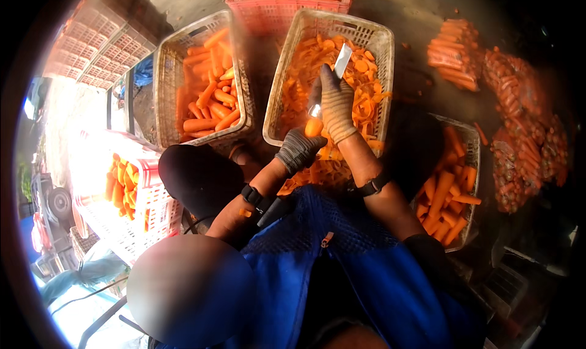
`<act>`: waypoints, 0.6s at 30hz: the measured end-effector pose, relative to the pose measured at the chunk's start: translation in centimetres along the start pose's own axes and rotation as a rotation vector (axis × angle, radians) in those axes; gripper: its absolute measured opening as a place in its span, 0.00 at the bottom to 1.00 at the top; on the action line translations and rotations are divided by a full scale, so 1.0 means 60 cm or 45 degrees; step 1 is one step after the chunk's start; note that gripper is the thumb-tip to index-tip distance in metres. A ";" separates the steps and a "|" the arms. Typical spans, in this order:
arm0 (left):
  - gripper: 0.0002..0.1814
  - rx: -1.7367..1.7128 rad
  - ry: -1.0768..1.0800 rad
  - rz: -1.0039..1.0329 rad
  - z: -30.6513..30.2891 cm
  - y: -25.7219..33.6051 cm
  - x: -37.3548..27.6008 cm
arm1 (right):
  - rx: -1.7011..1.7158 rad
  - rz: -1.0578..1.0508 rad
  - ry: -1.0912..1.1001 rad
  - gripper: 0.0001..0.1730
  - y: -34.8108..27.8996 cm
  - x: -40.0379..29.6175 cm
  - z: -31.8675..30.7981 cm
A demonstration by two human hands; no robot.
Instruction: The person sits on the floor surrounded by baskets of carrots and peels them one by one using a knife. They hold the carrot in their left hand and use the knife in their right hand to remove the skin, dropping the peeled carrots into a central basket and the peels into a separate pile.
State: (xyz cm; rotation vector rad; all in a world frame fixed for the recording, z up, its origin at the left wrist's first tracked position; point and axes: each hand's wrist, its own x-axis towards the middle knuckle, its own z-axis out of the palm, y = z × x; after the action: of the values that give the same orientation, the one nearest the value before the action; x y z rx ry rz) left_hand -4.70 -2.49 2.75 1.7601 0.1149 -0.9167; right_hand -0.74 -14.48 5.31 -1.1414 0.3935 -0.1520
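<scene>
My left hand [300, 151], in a grey knit glove, grips a carrot [314, 127] whose orange end points away from me. Gloved as well, my right hand [336, 104] is closed on a tool with a wide metal blade [342, 60] that sticks out past the thumb. A smaller shiny metal part shows beside the carrot, below the right fingers; whether it belongs to the same tool, I cannot tell. Both hands are over a dirty white plastic crate [389, 81] full of carrot peelings [364, 106] and cut pieces. More peelings lie between the crate and my lap.
A crate [158, 97] of whole carrots [222, 108] stands left of the peelings crate, a pink crate [293, 5] beyond. Peeled carrots fill a crate [476, 166] at right and a white-and-red one [151, 166] at left. Bagged carrots [522, 115] lie far right; stacked crates [105, 42] stand upper left.
</scene>
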 end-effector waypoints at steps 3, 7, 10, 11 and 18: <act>0.12 -0.613 -0.546 0.137 -0.003 -0.009 -0.035 | 0.279 0.048 0.420 0.22 0.022 0.096 -0.092; 0.10 -1.308 -0.874 -0.063 0.001 -0.022 -0.028 | 0.308 0.115 0.010 0.24 -0.038 0.015 -0.033; 0.10 -1.392 -1.169 -0.160 0.003 -0.028 -0.023 | 0.014 0.022 -0.097 0.24 -0.040 -0.025 -0.016; 0.10 -1.382 -1.281 -0.180 0.007 -0.028 -0.028 | -0.055 -0.053 -0.071 0.23 -0.011 0.004 -0.041; 0.13 -0.778 -0.661 0.244 -0.014 0.001 -0.035 | -0.696 0.001 -0.228 0.20 -0.036 -0.019 -0.133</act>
State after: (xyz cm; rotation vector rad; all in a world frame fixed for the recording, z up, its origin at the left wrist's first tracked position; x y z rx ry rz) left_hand -5.71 -1.06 4.20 0.9226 -0.1030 -1.0338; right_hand -4.64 -21.81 4.68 -1.6789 0.2812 0.0655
